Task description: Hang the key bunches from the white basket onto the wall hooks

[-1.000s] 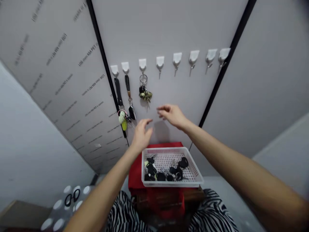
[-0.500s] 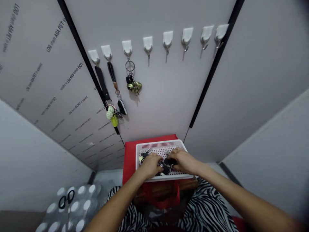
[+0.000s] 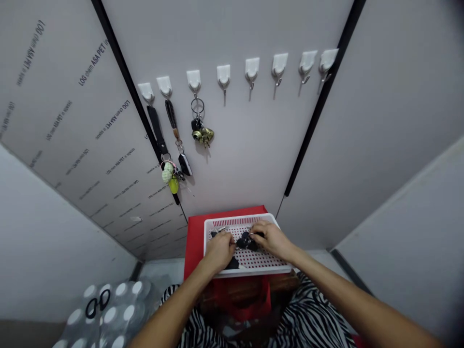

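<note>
A white perforated tray [image 3: 268, 265] sits on a red-covered stand [image 3: 195, 241] in front of me and holds several black key fobs and keys [image 3: 245, 240]. Both my hands are inside it. My left hand [image 3: 219, 249] is curled over the fobs at the tray's left side. My right hand [image 3: 271, 238] pinches at a black fob near the middle. On the grey wall above runs a row of white hooks [image 3: 224, 76]. The three leftmost carry a black strap with green charms [image 3: 167, 169], a strap with a car fob [image 3: 184, 163] and a ring with brass bits [image 3: 201, 133].
Several hooks to the right [image 3: 279, 65] hang bare. Black vertical strips [image 3: 311, 121] divide the wall panels. A grey cushion with white dots [image 3: 105, 309] lies at the lower left. Zebra-striped fabric [image 3: 311, 319] covers my lap below the stand.
A second ago both hands were raised near the hooks; they dropped into the tray and now work among the fobs, lifting them slightly toward the tray's back.
</note>
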The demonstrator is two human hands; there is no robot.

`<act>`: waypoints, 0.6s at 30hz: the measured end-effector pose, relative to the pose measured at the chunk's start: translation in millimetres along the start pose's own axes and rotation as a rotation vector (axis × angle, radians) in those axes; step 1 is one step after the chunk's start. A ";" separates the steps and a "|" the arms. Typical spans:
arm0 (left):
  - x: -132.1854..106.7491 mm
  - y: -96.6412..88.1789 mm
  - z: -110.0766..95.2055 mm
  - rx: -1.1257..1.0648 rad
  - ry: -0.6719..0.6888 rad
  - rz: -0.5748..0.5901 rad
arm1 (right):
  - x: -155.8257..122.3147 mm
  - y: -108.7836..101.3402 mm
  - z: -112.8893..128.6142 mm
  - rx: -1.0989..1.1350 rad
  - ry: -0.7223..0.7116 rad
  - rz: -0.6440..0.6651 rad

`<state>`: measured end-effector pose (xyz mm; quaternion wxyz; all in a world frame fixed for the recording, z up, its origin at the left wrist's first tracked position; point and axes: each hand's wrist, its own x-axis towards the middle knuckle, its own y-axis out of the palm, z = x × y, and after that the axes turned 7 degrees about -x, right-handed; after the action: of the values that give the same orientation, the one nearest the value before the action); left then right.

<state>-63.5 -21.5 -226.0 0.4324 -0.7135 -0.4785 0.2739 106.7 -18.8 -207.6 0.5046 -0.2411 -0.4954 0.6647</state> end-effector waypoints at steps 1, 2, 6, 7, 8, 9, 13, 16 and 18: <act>0.0 0.5 1.1 -0.006 0.002 -0.005 | 0.7 -2.9 0.3 0.059 0.020 -0.015; -0.1 0.8 1.9 -0.016 0.003 -0.004 | 1.5 -5.9 0.7 0.122 0.048 -0.024; 0.0 -1.7 0.3 -0.147 0.008 -0.036 | 5.0 -15.9 4.4 0.425 0.199 0.012; 0.4 -3.1 -1.8 -0.218 0.021 -0.059 | 5.7 -17.5 6.2 0.506 0.226 0.027; 1.0 -4.4 -4.3 -0.303 0.039 -0.080 | 6.3 -18.8 8.4 0.586 0.245 0.043; 2.0 -5.4 -7.2 -0.397 0.061 -0.093 | 6.8 -19.9 11.0 0.660 0.258 0.058; 8.5 -4.7 -17.6 -0.804 0.123 -0.034 | 8.5 -22.9 22.2 0.873 0.300 0.093; 13.5 -5.7 -22.6 -1.102 0.076 0.022 | 12.2 -26.1 27.4 0.920 0.319 0.055; 17.4 -13.7 -26.9 -1.229 0.024 0.010 | 18.4 -32.2 29.3 0.926 0.316 0.028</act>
<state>-41.2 -12.7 -200.7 -0.0540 -0.8375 -0.5407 -0.0583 89.7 -14.3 -163.8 0.6189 -0.0958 -0.0616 0.7771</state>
